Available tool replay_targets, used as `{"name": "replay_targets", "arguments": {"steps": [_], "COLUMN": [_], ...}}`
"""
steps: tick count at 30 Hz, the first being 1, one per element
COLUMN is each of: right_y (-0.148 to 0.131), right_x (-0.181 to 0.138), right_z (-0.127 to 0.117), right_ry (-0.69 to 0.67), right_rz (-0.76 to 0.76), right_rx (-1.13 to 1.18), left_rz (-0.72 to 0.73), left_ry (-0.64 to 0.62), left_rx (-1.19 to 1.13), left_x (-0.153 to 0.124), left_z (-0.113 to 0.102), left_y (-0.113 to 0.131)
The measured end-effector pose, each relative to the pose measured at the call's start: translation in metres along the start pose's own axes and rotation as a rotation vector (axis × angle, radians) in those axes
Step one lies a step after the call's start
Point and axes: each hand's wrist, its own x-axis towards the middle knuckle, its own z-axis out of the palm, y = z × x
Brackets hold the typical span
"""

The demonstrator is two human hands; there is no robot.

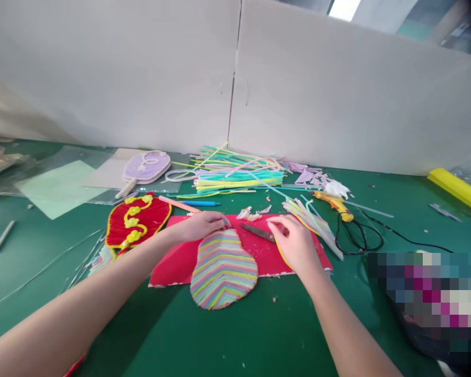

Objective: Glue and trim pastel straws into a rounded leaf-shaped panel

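A gourd-shaped piece covered in pastel striped pipe cleaners (223,272) lies partly over a red sheet (176,262), its wider end toward me. My left hand (206,226) is closed at its narrow top edge, fingertips pinching there. Over the sheet's right part, my right hand (294,241) is curled around a pair of scissors (259,232). The dark blades point left toward the striped piece, while the palm hides the handles. A yellow edge shows beneath that hand. Small striped offcuts (249,213) lie just beyond the scissors.
Bundled pipe cleaners (239,178) lie at the back, with loose ones (317,225) to the right. A yellow glue gun (335,204) trails a black cable. Left are a red fan-shaped piece (120,225), a lilac fan (147,166) and a pale green sheet (58,186). A white partition (141,73) stands behind.
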Motion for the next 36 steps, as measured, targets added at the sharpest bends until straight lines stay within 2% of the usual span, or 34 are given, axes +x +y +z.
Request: {"name": "replay_targets", "arguments": {"steps": [4,8,11,16,22,25,27,31,36], "right_y": [0.029,0.047,0.045,0.036,0.048,0.049,0.042,0.020,-0.004], "right_x": [-0.006,-0.017,-0.021,-0.022,-0.024,-0.020,-0.015,-0.009,-0.007], "right_z": [-0.027,-0.042,-0.047,-0.041,-0.029,-0.028,-0.029,-0.029,-0.018], "right_ry": [-0.104,-0.317,-0.417,-0.415,-0.299,-0.142,-0.076,-0.162,-0.193], "right_rz": [0.022,0.102,0.092,0.088,0.111,0.187,0.230,0.355,0.399], "right_rx": [-0.254,-0.380,-0.434,-0.488,-0.193,-0.049,0.144,0.532,0.748], "left_rz": [-0.036,-0.170,-0.279,-0.292,-0.199,-0.153,-0.137,-0.163,-0.211], "left_ry": [0.010,0.225,0.317,0.302,0.316,0.297,0.293,0.342,0.444], "left_rx": [0.061,0.166,0.230,0.205,0.140,-0.043,-0.176,-0.355,-0.390], "left_x": [-0.005,-0.015,-0.025,-0.042,-0.048,-0.049,-0.050,-0.053,-0.057], "left_z": [-0.007,-0.013,-0.014,0.001,0.016,0.018,0.020,0.024,0.026], "left_y": [0.013,0.017,0.010,0.006,0.012,0.013,0.016,0.030,0.051]}}
